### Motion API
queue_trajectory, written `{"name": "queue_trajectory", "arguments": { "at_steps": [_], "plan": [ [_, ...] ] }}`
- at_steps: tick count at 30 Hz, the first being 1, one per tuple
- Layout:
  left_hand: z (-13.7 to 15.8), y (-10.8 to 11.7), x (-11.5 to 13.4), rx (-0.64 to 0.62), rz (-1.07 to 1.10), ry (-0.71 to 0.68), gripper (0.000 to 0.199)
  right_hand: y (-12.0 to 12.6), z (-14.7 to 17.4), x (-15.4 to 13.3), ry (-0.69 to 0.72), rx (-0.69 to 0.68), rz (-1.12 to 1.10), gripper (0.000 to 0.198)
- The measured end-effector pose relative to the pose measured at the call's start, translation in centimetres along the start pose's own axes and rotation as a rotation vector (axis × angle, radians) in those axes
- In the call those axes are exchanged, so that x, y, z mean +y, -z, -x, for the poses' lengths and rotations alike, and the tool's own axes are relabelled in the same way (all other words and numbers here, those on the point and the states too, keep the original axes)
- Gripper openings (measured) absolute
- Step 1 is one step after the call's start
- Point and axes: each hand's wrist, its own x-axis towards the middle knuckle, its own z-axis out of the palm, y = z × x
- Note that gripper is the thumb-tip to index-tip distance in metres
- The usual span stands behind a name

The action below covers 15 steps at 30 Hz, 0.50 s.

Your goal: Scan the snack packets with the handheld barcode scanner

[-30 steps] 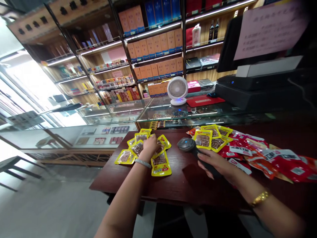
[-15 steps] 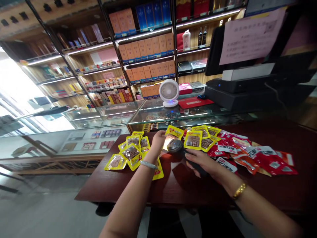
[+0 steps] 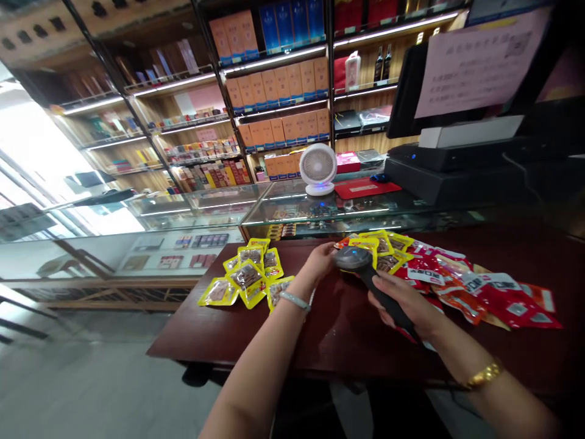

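Note:
My right hand (image 3: 404, 299) is wrapped round the handle of a black handheld barcode scanner (image 3: 354, 259), its head pointing left. My left hand (image 3: 320, 261) reaches forward beside the scanner head, its fingers stretched out toward the near edge of a yellow snack packet (image 3: 367, 244). The scanner partly hides those fingertips and that packet, so contact is unclear. More yellow-edged packets (image 3: 388, 244) lie behind the scanner. To the left of my left wrist is a loose pile of yellow packets (image 3: 247, 275) with clear windows showing brown contents.
Red and orange packets (image 3: 493, 292) are heaped on the right of the dark red table (image 3: 192, 329). Behind stand a glass display counter (image 3: 260, 210), a white fan (image 3: 319, 167), a red mat (image 3: 365, 188) and a monitor with a paper sheet (image 3: 479, 67). Shelves of boxes line the wall.
Both hands and the scanner have shifted right. The yellow packet that was in my left hand under the scanner light no longer shows there, and the bright light is gone.

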Motion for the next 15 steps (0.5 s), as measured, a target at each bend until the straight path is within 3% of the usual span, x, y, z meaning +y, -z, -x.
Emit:
{"name": "queue_trajectory", "arguments": {
  "at_steps": [5,7,10,15],
  "plan": [
    [5.0,8.4,-0.1,0.132,-0.975,-0.022,0.043,-1.4,0.2,1.6,-0.097,-0.069,0.053,0.049],
    [7.3,11.2,0.1,0.151,-1.274,0.083,0.043,-2.1,-0.2,2.3,-0.107,-0.105,0.068,0.051],
    [9.7,13.1,0.1,0.079,-1.457,0.209,0.048,-3.2,-0.9,2.8,-0.118,-0.144,0.107,0.047],
    [10.7,12.8,-0.4,0.043,-1.468,0.154,0.052,-4.5,-1.6,3.2,-0.133,-0.21,0.151,0.046]
  ]
}}
